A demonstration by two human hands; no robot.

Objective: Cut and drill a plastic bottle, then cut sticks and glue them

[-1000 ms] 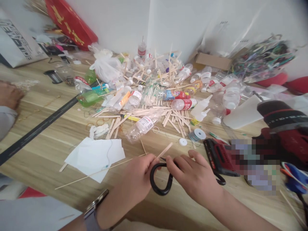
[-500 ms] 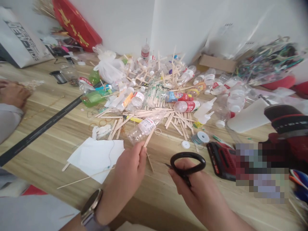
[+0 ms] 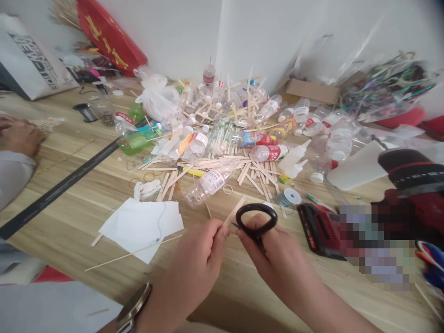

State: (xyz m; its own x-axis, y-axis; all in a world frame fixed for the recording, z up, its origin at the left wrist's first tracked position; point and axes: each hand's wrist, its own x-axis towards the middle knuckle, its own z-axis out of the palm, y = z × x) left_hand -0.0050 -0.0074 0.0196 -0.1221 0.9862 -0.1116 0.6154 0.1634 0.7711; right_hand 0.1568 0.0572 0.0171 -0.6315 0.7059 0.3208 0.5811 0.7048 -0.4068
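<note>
My left hand (image 3: 203,254), with a watch on its wrist, is closed in a pinch on a wooden craft stick (image 3: 234,211) that points up and to the right. Beside it, my right hand (image 3: 277,249) grips a pair of scissors (image 3: 256,218) with black handles. One large handle loop sticks up above my fingers. The dark scissor tip reaches close to the stick; I cannot tell whether they touch. Just beyond my hands lies a clear plastic bottle (image 3: 210,182). White paper (image 3: 142,226) with a thin thread on it rests left of my left hand.
Plastic bottles and loose craft sticks (image 3: 262,178) are heaped along the wall. A spool (image 3: 289,197), a black-and-red battery pack (image 3: 321,231) and a power drill (image 3: 409,185) stand at right. A black strip (image 3: 65,185) crosses the left side, near another person's hand (image 3: 21,136).
My left hand has moved right and slightly down with the craft stick. My right hand has shifted left and up a little with the scissors, so stick and scissors are now close together.
</note>
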